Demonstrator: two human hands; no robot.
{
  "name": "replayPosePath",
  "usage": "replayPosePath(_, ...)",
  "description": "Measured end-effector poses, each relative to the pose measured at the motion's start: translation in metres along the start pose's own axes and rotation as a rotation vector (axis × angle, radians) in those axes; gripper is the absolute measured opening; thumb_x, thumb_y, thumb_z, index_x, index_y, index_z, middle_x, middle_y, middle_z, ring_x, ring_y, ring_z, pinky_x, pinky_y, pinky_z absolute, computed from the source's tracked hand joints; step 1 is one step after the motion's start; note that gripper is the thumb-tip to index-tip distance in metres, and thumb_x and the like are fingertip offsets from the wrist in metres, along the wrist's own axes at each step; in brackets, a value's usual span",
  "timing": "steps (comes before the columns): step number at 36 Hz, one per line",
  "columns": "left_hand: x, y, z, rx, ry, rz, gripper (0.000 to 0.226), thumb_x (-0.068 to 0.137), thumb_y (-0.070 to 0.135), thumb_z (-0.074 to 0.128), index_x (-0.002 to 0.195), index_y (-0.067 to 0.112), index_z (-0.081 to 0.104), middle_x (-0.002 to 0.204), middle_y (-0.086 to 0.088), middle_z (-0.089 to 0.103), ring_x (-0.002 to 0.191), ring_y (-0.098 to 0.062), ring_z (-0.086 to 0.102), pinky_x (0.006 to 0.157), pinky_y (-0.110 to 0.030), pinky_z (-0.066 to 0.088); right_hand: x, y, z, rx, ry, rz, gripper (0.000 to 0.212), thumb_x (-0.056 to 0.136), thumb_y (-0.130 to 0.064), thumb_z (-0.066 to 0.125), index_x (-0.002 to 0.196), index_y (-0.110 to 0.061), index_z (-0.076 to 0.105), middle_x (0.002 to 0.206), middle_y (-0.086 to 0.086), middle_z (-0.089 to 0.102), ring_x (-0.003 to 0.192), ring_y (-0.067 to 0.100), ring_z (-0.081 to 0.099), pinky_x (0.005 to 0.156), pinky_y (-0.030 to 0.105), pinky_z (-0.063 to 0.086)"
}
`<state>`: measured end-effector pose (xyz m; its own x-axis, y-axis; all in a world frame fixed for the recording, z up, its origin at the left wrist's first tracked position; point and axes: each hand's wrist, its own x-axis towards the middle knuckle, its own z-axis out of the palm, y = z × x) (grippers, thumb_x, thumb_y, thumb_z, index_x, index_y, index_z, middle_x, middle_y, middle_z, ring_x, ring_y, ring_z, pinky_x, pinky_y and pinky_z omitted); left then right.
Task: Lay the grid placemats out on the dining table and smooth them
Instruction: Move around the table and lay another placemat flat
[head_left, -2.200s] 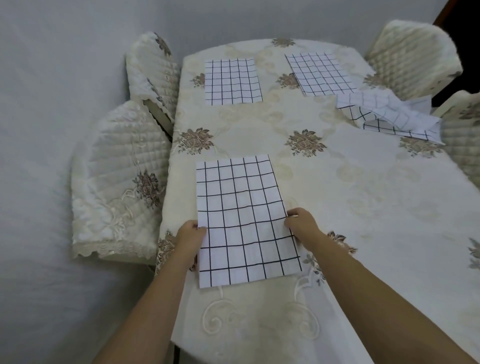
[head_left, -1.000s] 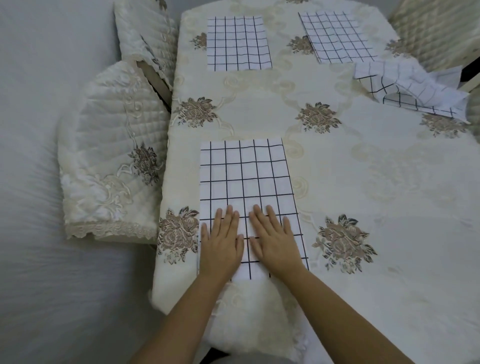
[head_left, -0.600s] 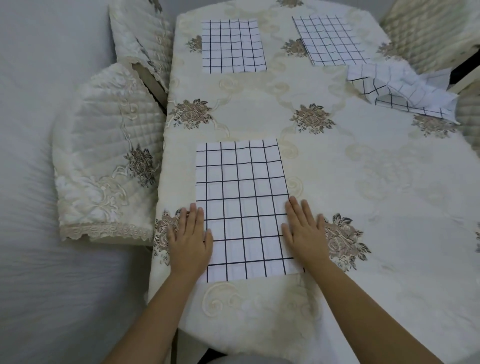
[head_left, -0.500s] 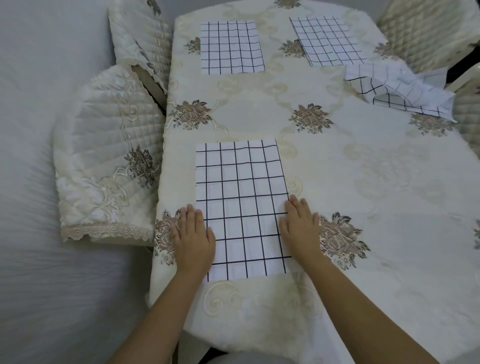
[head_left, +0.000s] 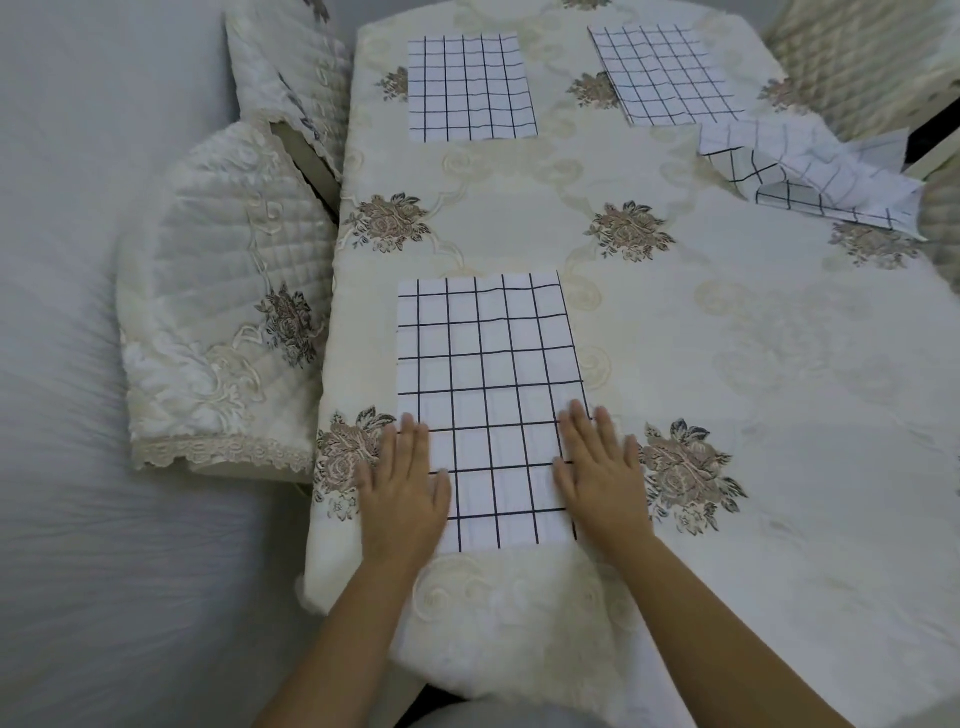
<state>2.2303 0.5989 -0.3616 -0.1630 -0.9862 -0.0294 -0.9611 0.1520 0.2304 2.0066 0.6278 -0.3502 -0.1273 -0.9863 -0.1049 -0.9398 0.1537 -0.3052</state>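
head view: left hand and right hand flat on nearest grid placemat

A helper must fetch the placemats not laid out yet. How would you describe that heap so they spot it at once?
Take the dining table, cream with floral motifs, and follow its right edge toward the far end, near the quilted chair. There lies the heap of grid placemats. Unlike the flat mat next to it, it is rumpled, folded over itself, sheets overlapping.
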Motion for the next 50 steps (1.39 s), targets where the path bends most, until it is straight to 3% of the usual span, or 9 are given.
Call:
replayPosePath(10, -0.005, -0.038, -0.007, -0.056, 0.069, -0.125, 0.061, 0.090, 0.033, 0.024, 0.137, -0.001, 0.041, 0.145, -0.019, 0.037, 0.136, -0.035, 0.032, 0.104, -0.061, 0.024, 0.002, 0.015, -0.018, 0.129, 0.008, 0.219, 0.051, 0.096, -0.034, 0.023, 0.146, -0.020, 0.027, 0.156, -0.008, 0.015, 0.145, 0.013, 0.005, 0.117, 0.045, -0.003)
replayPosePath(18, -0.016, 0.047, 0.007, -0.109, 0.025, 0.196, 0.048, 0.092, 0.024, 0.027, 0.136, 0.005, 0.033, 0.146, -0.013, 0.039, 0.145, -0.013, -0.005, 0.111, -0.047, 0.016, -0.009, -0.063, 0.010, 0.047, -0.020, -0.113, 0.053, 0.077, -0.023, 0.036, 0.126, -0.008, 0.052, 0.133, 0.008, 0.055, 0.129, 0.027, 0.045, 0.089, 0.055, 0.049)
replayPosePath(23, -0.023, 0.040, 0.008, -0.027, -0.050, 0.159, 0.055, 0.089, 0.032, 0.031, 0.141, 0.014, 0.028, 0.148, -0.003, 0.036, 0.145, -0.012, -0.002, 0.110, -0.047, 0.016, -0.022, -0.041, 0.023, -0.028, 0.015, -0.190, 0.053, 0.090, -0.033, 0.033, 0.141, -0.021, 0.032, 0.149, -0.008, 0.028, 0.144, 0.007, -0.010, 0.109, 0.044, 0.011)
replayPosePath(33, -0.028, -0.034, -0.013, -0.041, -0.022, -0.081, 0.057, 0.088, 0.030, 0.029, 0.139, 0.008, 0.039, 0.146, -0.009, 0.038, 0.134, -0.027, 0.037, 0.097, -0.061, 0.033, -0.022, 0.017, -0.004, -0.015, 0.015, 0.035, 0.057, 0.092, -0.038, 0.017, 0.146, -0.022, 0.025, 0.153, -0.010, 0.016, 0.143, 0.012, 0.009, 0.114, 0.041, 0.001)
replayPosePath(40, 0.001, 0.003, -0.026, -0.105, -0.026, 0.023, 0.049, 0.080, 0.016, 0.029, 0.116, -0.002, 0.057, 0.128, -0.023, 0.054, 0.126, -0.038, 0.045, 0.100, -0.060, 0.032, 0.010, -0.028, -0.013, 0.005, 0.011, 0.046, 0.043, 0.080, -0.018, 0.033, 0.107, -0.002, 0.063, 0.125, 0.021, 0.059, 0.115, 0.043, 0.055, 0.084, 0.065, 0.043)
replayPosePath(43, 0.021, 0.040, -0.031, -0.062, -0.136, 0.144, 0.053, 0.085, 0.015, 0.027, 0.131, -0.001, 0.047, 0.143, -0.020, 0.041, 0.135, -0.034, 0.035, 0.108, -0.049, 0.021, 0.025, -0.057, -0.008, -0.034, -0.043, -0.113, 0.046, 0.081, -0.018, 0.035, 0.117, -0.005, 0.061, 0.131, 0.017, 0.055, 0.121, 0.039, 0.052, 0.088, 0.062, 0.043)
replayPosePath(46, 0.043, 0.059, -0.020, 0.019, -0.281, 0.117, 0.057, 0.097, 0.020, 0.027, 0.149, 0.008, 0.006, 0.158, -0.006, -0.004, 0.145, -0.020, -0.007, 0.116, -0.043, 0.001, 0.037, -0.074, -0.002, 0.038, -0.160, -0.179, 0.050, 0.096, -0.017, 0.034, 0.144, -0.009, 0.029, 0.156, 0.007, 0.017, 0.145, 0.027, 0.011, 0.114, 0.053, 0.012)
replayPosePath(48, 0.050, 0.057, -0.018, 0.077, -0.242, 0.124, 0.055, 0.095, 0.024, 0.030, 0.147, 0.009, 0.021, 0.157, -0.005, 0.010, 0.145, -0.019, 0.011, 0.112, -0.049, 0.020, 0.042, -0.069, 0.004, 0.055, -0.195, -0.152, 0.054, 0.096, -0.029, 0.019, 0.149, -0.017, 0.015, 0.158, -0.002, 0.003, 0.145, 0.016, -0.004, 0.116, 0.044, 0.000)
replayPosePath(50, 0.051, 0.049, -0.017, 0.059, -0.225, 0.097, 0.053, 0.090, 0.032, 0.030, 0.136, 0.012, 0.047, 0.146, -0.004, 0.041, 0.133, -0.021, 0.042, 0.096, -0.055, 0.040, 0.048, -0.060, 0.002, 0.031, -0.165, -0.164, 0.061, 0.089, -0.038, 0.015, 0.146, -0.021, 0.027, 0.155, -0.004, 0.018, 0.143, 0.015, 0.011, 0.114, 0.047, 0.014)
